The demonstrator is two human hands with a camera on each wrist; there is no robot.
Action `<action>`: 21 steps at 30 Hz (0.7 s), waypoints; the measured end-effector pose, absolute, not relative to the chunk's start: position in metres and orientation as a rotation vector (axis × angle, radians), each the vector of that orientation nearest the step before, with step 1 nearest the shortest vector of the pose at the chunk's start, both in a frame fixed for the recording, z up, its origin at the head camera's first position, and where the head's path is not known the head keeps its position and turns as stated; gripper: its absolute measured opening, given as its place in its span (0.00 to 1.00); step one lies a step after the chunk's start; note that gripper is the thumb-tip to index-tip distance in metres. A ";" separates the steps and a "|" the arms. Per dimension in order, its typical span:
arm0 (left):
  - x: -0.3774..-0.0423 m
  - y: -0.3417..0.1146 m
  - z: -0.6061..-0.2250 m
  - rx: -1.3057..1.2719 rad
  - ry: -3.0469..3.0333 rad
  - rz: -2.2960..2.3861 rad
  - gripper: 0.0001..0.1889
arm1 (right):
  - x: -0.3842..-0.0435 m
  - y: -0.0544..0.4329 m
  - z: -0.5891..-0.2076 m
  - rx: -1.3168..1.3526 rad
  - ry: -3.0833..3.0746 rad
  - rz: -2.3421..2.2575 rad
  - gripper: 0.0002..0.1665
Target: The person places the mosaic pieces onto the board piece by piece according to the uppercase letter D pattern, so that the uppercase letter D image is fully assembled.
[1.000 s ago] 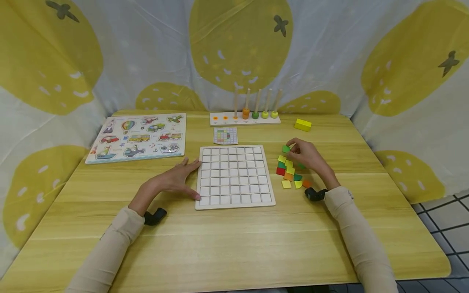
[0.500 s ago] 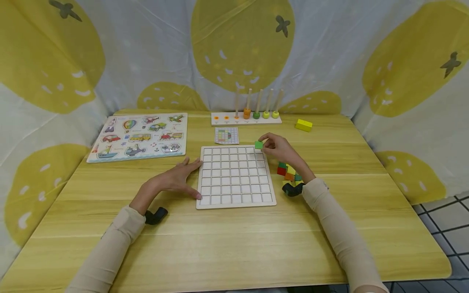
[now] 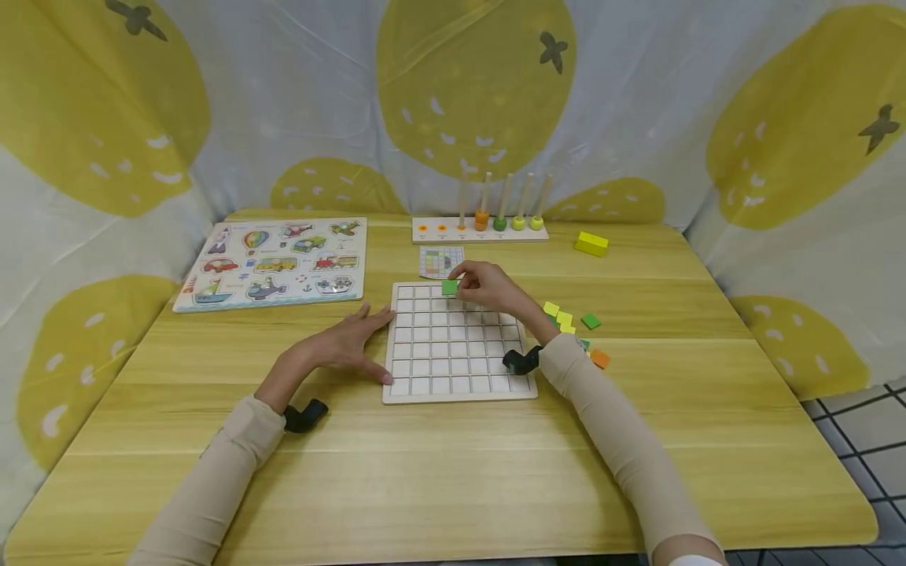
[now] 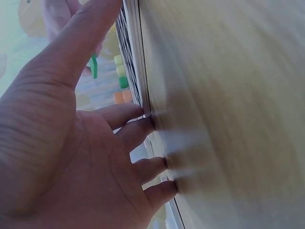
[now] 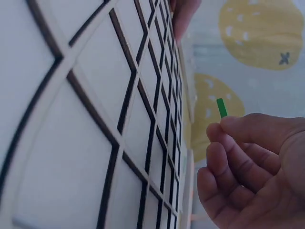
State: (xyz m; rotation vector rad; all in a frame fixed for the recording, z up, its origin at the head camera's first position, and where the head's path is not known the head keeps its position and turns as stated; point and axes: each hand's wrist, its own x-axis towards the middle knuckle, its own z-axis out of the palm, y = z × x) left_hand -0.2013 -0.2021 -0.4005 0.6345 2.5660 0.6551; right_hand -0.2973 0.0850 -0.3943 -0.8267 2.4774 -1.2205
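Green tile [image 3: 449,288] is pinched in the right hand [image 3: 490,286], near the far edge of the grid board [image 3: 440,367]; the left hand [image 3: 344,343], fingers spread, touches the side nearest it. Placing seems underway; next likely calls for aligning with a cell, then releasing.

No lettering can be read: beyond the grip of the right hand [image 3: 490,286], the peg board [image 3: 433,223] bears tiny marks — too small to make out; left of that grip, the picture board [image 3: 294,293] has faint ones — also illegible.
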 end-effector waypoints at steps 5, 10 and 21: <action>-0.202 -0.203 -0.401 0.616 2.569 0.629 0.61 | -0.301 0.066 -0.400 -0.845 2.449 -1.164 0.15; -0.203 -0.202 -0.401 0.606 2.566 0.625 0.61 | -0.304 0.054 -0.404 -0.877 2.446 -1.104 0.15; -0.203 -0.202 -0.400 0.609 2.558 0.639 0.61 | -0.307 0.038 -0.407 -0.854 2.467 -0.971 0.13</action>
